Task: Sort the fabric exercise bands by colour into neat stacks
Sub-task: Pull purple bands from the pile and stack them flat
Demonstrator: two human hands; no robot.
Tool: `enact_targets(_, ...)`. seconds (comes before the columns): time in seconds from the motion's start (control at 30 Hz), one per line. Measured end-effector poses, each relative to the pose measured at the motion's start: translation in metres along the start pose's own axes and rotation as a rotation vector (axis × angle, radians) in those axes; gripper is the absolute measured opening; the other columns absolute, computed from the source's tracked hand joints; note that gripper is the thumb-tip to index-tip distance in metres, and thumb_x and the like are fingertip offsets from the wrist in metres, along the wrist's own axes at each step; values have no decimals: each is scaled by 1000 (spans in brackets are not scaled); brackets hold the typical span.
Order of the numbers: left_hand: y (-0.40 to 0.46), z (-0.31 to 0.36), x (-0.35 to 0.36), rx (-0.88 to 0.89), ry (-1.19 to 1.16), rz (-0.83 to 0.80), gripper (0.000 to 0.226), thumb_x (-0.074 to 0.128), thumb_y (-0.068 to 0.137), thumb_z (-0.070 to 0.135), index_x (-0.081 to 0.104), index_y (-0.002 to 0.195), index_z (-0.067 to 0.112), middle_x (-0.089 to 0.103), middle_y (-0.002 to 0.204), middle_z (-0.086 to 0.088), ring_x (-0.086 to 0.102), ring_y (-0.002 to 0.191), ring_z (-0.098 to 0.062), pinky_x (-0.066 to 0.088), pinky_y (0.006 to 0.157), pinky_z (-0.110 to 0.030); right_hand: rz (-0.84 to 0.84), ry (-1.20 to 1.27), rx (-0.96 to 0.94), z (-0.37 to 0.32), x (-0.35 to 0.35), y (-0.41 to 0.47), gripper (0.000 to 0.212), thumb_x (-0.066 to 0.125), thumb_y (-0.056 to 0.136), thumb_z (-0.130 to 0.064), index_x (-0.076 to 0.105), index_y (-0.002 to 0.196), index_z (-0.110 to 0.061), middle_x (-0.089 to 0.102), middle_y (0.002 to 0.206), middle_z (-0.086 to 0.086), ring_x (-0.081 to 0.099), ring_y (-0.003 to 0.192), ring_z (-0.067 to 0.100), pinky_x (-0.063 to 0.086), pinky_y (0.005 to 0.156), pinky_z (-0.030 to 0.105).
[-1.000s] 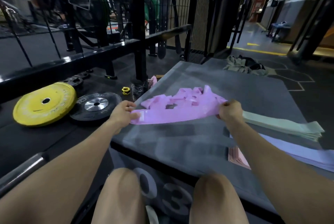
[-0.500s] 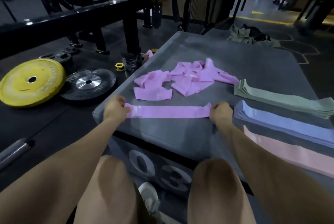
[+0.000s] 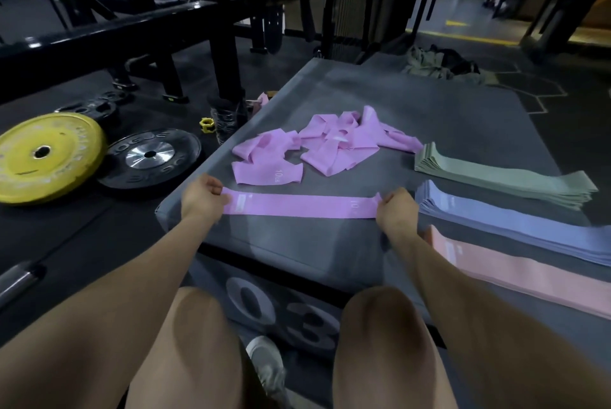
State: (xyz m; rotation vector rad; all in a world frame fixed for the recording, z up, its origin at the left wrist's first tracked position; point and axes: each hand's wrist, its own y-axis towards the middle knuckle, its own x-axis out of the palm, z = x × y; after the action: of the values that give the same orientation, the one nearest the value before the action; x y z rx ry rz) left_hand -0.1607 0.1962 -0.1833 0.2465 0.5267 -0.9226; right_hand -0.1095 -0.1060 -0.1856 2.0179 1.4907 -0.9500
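A purple band (image 3: 301,206) lies stretched flat near the front edge of the grey padded box (image 3: 330,250). My left hand (image 3: 203,198) pinches its left end and my right hand (image 3: 395,208) pinches its right end. Behind it a loose heap of purple bands (image 3: 330,144) sprawls across the box. To the right lie three neat stacks: green bands (image 3: 496,174) farthest, blue bands (image 3: 515,227) in the middle, pink bands (image 3: 515,270) nearest, partly hidden by my right forearm.
A yellow weight plate (image 3: 46,154) and a black plate (image 3: 150,159) lie on the floor at left, with a black rack (image 3: 218,28) behind. A bundle of clothing (image 3: 439,63) sits beyond the box. My knees are at the box's front.
The purple band, held up in the air a second ago, has been lowered and laid flat on the box; both hands still hold its ends.
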Motion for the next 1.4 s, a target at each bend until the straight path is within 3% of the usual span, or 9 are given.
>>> enact_targets(0.17, -1, -2, 5, 32, 83, 39, 32, 67, 81, 4, 55, 111, 2, 58, 108, -17, 57, 94, -31, 44, 74, -30, 18, 67, -26, 4, -2, 0, 25, 54, 92, -14, 56, 110, 3, 59, 117, 22, 56, 108, 37, 42, 91, 36)
enact_targets(0.4, -2, 17, 16, 239, 153, 23, 30, 68, 82, 14, 58, 110, 10, 51, 117, -9, 52, 91, -19, 42, 82, -31, 60, 264, -175, -16, -7, -2, 30, 61, 88, -10, 58, 117, -2, 62, 114, 12, 58, 105, 27, 43, 92, 33)
enact_targets(0.53, 3, 24, 26, 311, 260, -56, 32, 70, 79, 16, 61, 109, 12, 52, 119, -7, 55, 103, -27, 47, 87, -40, -76, 349, -216, -44, 7, 0, 27, 58, 89, -8, 58, 116, -5, 61, 113, 9, 54, 93, 17, 41, 77, 24)
enact_targets(0.77, 24, 30, 40, 355, 477, -159, 50, 71, 79, 30, 54, 124, 17, 45, 134, -7, 41, 122, -29, 35, 102, -39, -316, 307, -297, -89, 57, 7, 28, 63, 84, -4, 59, 110, 2, 55, 92, 6, 51, 86, 17, 42, 84, 28)
enact_targets(0.9, 41, 31, 40, 364, 612, -151, 43, 60, 88, 28, 49, 128, 19, 44, 135, -5, 38, 126, -28, 34, 101, -41, -335, 116, -366, -104, 83, 15, 19, 66, 81, -11, 55, 96, -6, 54, 91, 14, 46, 79, 21, 43, 77, 31)
enact_targets(1.0, 54, 28, 37, 355, 588, -192, 31, 65, 84, 23, 55, 113, 18, 56, 111, -5, 47, 114, -29, 40, 95, -39, -328, 58, -383, -108, 89, 21, 21, 61, 82, -4, 60, 103, -1, 58, 96, 15, 51, 84, 24, 45, 84, 32)
enact_targets(1.13, 61, 39, 28, 333, 322, -286, 10, 67, 83, 13, 58, 83, 16, 46, 67, 4, 46, 68, -19, 39, 64, -25, -313, 171, -398, -112, 77, 26, 14, 53, 86, 1, 65, 94, -2, 57, 83, 2, 50, 80, 16, 41, 74, 23)
enact_targets(1.23, 60, 57, 15, 329, 93, -357, 8, 65, 86, 10, 58, 83, 14, 46, 67, 3, 40, 61, -11, 36, 56, -13, -322, 276, -418, -120, 62, 28, 10, 56, 87, -4, 65, 91, -4, 58, 80, 1, 50, 76, 16, 35, 61, 20)
enact_targets(1.4, 51, 101, -10, 342, -253, -454, 17, 53, 92, 3, 54, 79, 14, 53, 74, -2, 50, 61, -2, 41, 59, -9, -324, 440, -478, -142, 24, 31, 10, 57, 87, -1, 63, 86, -10, 58, 73, -1, 50, 64, 11, 45, 64, 19)
